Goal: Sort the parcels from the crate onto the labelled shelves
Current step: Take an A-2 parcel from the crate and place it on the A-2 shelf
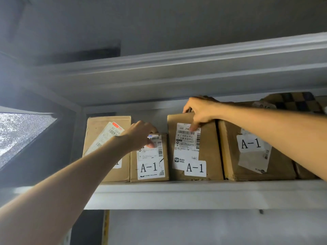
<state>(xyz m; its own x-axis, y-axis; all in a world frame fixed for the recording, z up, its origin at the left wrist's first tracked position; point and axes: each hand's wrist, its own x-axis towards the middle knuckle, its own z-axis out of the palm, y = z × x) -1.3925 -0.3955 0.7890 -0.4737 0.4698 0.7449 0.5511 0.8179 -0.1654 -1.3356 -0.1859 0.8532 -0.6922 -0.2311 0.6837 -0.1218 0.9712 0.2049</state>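
- The tall parcel (pixel 194 156) stands upright on the shelf (pixel 194 193), its "A-1" sticker facing out. It sits between the small parcel (pixel 150 161) on its left and a wide parcel (pixel 256 156) touching its right side.
- The right hand (pixel 200 110) grips the tall parcel's top edge, with the fingers curled over the top and the thumb pressed on the shipping label.
- The left hand (pixel 139 135) holds the small parcel at its upper left corner. The thumb is on the label and the fingers are bent over the top; how far they reach behind is hidden.
- Both are plain cardboard boxes, so probably stiff enough to take a pinch at the top edge and light enough for one hand each. The glossy labels may be slippery, so bare cardboard looks the safer place to hold.
- A narrow gap shows between the small and tall parcels, and that seems to be the only spare width.
- A leftmost parcel (pixel 106 128) stands just beside the small one, close to the shelf's left wall.
- The upper shelf (pixel 177 76) is close above the right hand, so there is little room to lift. Sliding along the shelf looks easier.
- The near lip of the shelf is open, so a parcel pulled too far forward could tip off.
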